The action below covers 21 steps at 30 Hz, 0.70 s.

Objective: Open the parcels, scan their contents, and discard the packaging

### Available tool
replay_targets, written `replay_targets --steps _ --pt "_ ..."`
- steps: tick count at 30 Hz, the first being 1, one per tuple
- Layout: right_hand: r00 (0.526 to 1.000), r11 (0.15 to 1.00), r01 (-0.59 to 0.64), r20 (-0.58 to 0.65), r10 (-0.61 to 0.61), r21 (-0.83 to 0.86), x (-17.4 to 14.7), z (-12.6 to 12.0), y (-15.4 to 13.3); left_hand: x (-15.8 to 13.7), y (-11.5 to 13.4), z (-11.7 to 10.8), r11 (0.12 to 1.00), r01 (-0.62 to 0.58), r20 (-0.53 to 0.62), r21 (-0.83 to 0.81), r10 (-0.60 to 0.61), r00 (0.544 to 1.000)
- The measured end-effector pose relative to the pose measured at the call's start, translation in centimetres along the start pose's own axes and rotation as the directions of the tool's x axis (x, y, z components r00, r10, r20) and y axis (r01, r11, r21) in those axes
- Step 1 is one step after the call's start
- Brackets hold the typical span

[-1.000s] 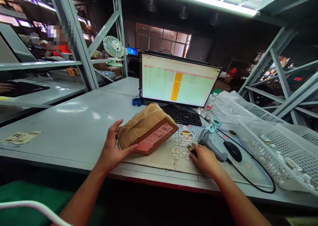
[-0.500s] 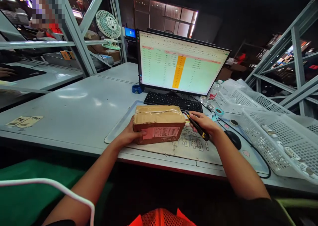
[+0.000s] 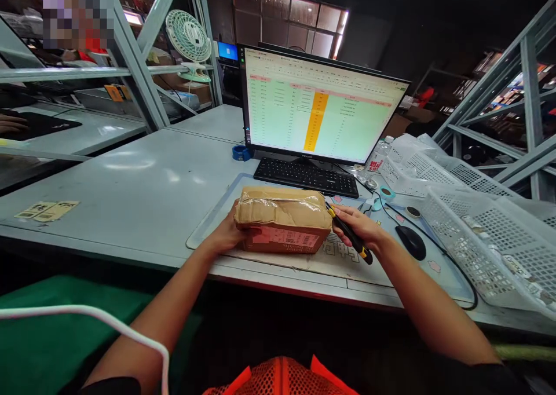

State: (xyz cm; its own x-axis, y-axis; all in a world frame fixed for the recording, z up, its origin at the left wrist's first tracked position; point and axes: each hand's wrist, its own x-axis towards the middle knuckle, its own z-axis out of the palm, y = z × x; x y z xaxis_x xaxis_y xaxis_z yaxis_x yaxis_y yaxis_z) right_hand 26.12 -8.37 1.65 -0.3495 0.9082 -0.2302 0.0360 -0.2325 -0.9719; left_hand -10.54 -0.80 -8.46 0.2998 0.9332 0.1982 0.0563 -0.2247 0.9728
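A brown cardboard box (image 3: pixel 284 212) with clear tape over its top stands on the desk mat, its pink-and-white shipping label facing me. My left hand (image 3: pixel 228 230) is closed round the box's left end, with some fingers hidden behind it. In my right hand (image 3: pixel 356 226) is a black and yellow utility knife (image 3: pixel 351 234), gripped with its tip end at the box's upper right edge. Whether the blade cuts into the tape there is too small to tell.
Behind the box are a black keyboard (image 3: pixel 306 176) and a monitor (image 3: pixel 321 105) showing a spreadsheet. A mouse (image 3: pixel 410 242) and white plastic baskets (image 3: pixel 490 267) are at the right. A blue tape roll (image 3: pixel 241 152) lies left of the keyboard. Farther left, a co-worker's hand (image 3: pixel 12 123) rests by a mat.
The box has tipped slightly toward me, showing more of its top. The knife has come from just beside the box to its right upper edge. The camera view has shifted a little.
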Motion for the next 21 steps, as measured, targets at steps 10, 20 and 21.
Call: replay_targets --steps 10,20,21 --pt "0.976 0.997 0.081 -0.203 -0.076 0.013 -4.4 1.2 1.7 -2.1 1.3 2.4 0.999 -0.029 -0.160 -0.026 0.024 0.987" --pt "0.915 0.992 0.124 -0.388 -0.110 0.010 -5.3 0.6 5.8 -15.2 3.3 9.9 0.611 -0.564 -0.106 0.555 0.724 0.681" --pt "0.921 0.994 0.113 -0.376 -0.105 -0.002 -5.0 0.9 5.6 -14.1 3.6 8.4 0.587 -0.518 -0.254 0.622 0.777 0.575"
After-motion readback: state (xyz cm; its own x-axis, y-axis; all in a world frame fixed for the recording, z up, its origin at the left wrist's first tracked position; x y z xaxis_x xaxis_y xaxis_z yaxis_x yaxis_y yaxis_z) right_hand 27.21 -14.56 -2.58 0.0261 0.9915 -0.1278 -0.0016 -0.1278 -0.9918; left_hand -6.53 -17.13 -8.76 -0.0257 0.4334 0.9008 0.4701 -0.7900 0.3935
